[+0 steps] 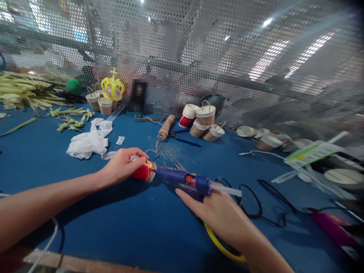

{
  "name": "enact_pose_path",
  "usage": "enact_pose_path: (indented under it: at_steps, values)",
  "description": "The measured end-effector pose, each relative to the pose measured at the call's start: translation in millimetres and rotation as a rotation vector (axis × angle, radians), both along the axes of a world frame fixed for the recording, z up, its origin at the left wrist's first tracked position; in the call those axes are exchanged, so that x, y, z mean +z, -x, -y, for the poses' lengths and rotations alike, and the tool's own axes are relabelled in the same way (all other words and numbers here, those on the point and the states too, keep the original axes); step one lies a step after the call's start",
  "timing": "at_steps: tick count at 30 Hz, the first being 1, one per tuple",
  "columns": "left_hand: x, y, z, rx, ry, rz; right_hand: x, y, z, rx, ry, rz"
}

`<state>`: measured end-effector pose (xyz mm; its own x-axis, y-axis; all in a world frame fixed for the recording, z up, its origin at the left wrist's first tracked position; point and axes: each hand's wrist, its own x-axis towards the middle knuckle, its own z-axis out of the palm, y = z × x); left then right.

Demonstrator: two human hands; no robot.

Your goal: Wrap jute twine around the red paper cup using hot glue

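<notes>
My left hand (121, 165) is wrapped round a small red paper cup (143, 170) lying on its side on the blue table (127, 227). My right hand (218, 214) grips a blue glue gun (187, 179), whose nozzle touches the cup's base end. A clear glue stick (226, 189) pokes out of the gun's back. A thin twine strand runs from the cup toward a twine spool (166, 127).
Scissors (182, 138) lie by the spool. Twine-wrapped cups (205, 122) stand behind, more cups with a yellow crown (113, 88) at back left. White plastic wrap (88, 143), green leaves (25, 93), black cable (256, 197), a purple tool (332, 227) and a mesh wall (199, 57) surround.
</notes>
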<state>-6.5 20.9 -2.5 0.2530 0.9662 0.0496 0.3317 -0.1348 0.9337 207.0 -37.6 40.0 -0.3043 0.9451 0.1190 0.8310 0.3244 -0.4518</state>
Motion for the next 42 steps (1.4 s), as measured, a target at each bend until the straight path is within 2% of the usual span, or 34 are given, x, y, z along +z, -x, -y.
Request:
enact_pose_path:
  at_steps: [6,14,22,30,38,42]
  values:
    - [-5.1,2.1,3.5,-0.024,-0.054,0.011,12.2,6.4,-2.6,-0.031,0.040,0.030]
    - [-7.0,2.3,4.7,-0.031,-0.134,-0.034,4.0,3.1,-4.0,-0.094,0.085,0.099]
    - [-5.6,2.1,6.7,-0.036,-0.130,-0.054,13.5,3.7,0.4,-0.015,0.047,0.125]
    - [-3.1,2.2,7.4,-0.038,-0.147,-0.103,3.7,-0.7,1.0,-0.035,0.044,0.089]
    - [-4.9,3.3,8.1,-0.056,-0.201,-0.127,12.0,1.4,-4.1,-0.003,0.070,0.096]
    - [-3.6,3.6,9.0,-0.080,-0.237,-0.145,10.9,0.8,-8.8,-0.021,0.087,0.078]
